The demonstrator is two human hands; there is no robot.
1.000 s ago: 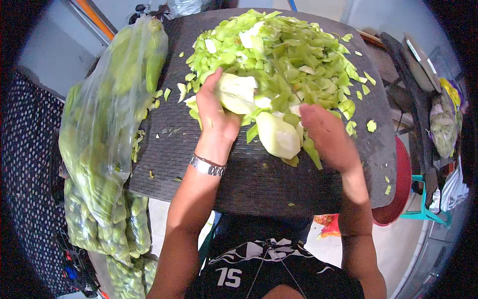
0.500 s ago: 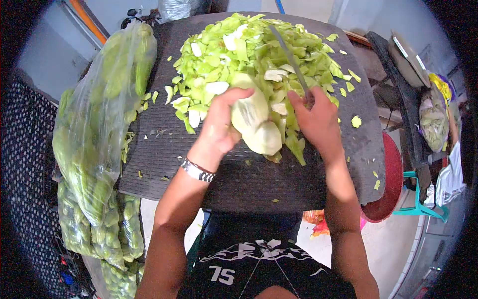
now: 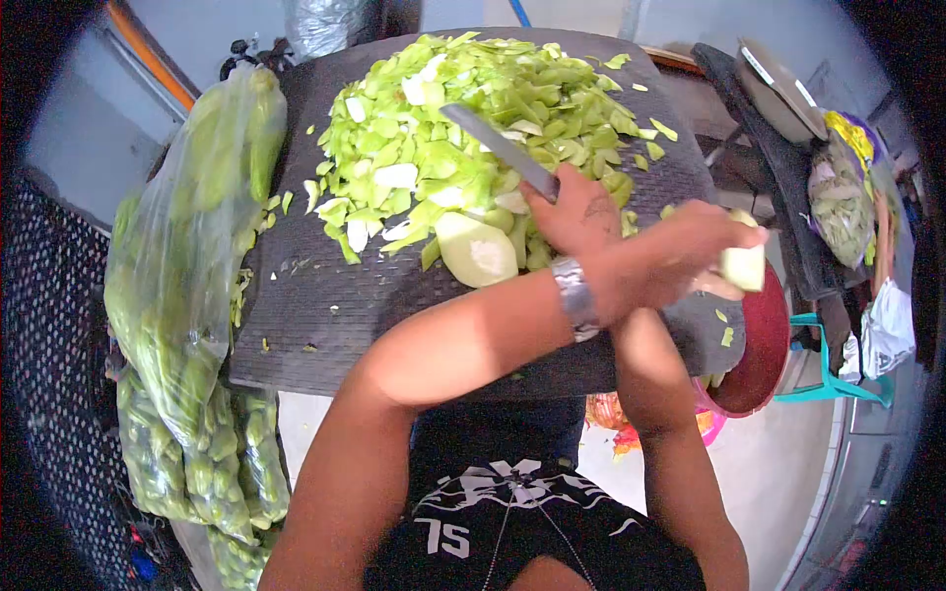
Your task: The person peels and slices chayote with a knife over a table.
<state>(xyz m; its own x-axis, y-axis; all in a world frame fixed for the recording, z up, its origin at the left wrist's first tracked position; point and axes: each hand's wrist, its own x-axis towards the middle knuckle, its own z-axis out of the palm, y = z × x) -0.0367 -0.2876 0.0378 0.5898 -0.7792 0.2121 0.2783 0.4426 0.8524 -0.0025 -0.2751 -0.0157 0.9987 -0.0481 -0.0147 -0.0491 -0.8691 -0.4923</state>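
Note:
My left hand point(image 3: 680, 251), with a metal watch point(image 3: 574, 297) on its wrist, crosses over my right forearm to the right. Its fingers are closed around a peeled pale-green vegetable piece point(image 3: 745, 266), beyond the table's right edge and near the red tub point(image 3: 761, 345). In my right hand point(image 3: 581, 212) is a knife point(image 3: 501, 146), its blade pointing up and left above the heap of green peelings point(image 3: 424, 128). Another peeled vegetable piece point(image 3: 476, 248) lies at the heap's front edge, its pale cut face showing.
A tall clear plastic bag of green vegetables point(image 3: 187, 246) leans along the table's left side, with smaller filled bags point(image 3: 207, 463) below. The dark ribbed table point(image 3: 325, 345) carries loose scraps. To the right stand a teal stool point(image 3: 833, 369) and a rack with a basin point(image 3: 778, 89).
My left hand has swung right across my right arm, carrying a vegetable piece off the table. Another piece now lies by the peelings. The knife has tilted further left.

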